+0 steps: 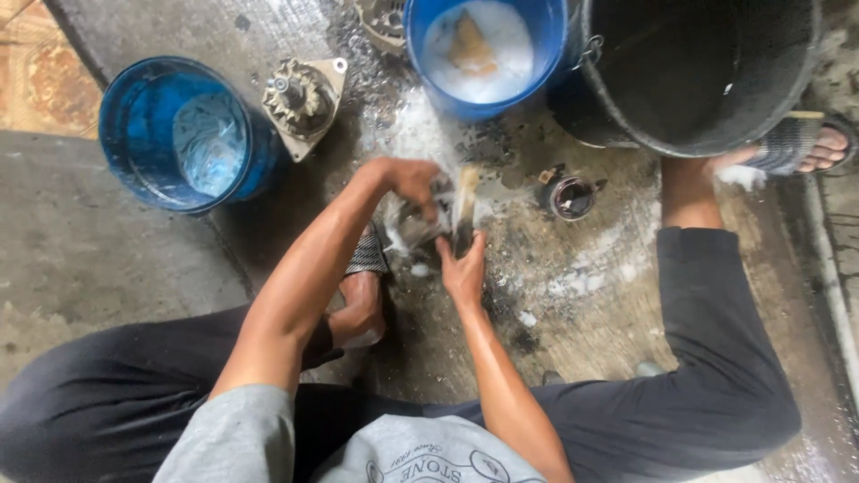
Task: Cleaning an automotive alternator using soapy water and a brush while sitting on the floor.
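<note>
**Hands scrubbing a soapy metal part on wet concrete**

Concrete floor point(80, 241), grey and wet, fills the head view, with white suds spread across its middle and a strip of patterned tile at the far left edge. The landmark is the blue bucket of soapy water point(483, 49) at the top centre, foam and a brownish lump floating in it. Left of that bucket stands an alternator housing point(302, 97), and further left a second blue bucket point(183, 134) holding clear water. Just right of the soapy bucket sits a large black tub point(698, 72). Below the soapy bucket and slightly right, a small dark round cup point(571, 197) rests on the floor.

Directly below the soapy bucket lies the dark metal part point(413, 225), foamy and partly hidden. The left hand point(413, 179) comes down on it from above, fingers curled over its top and pressing it; how tightly they close cannot be told. The right hand point(463, 268) is just beside the part, its fingers wrapped round the handle of a brush point(465, 210) whose head points up towards the soapy bucket, touching the part's right side.

Both forearms reach forward from a squat, left arm bent at the elbow, right arm nearly straight. Sandalled feet are planted either side of the work.
</note>
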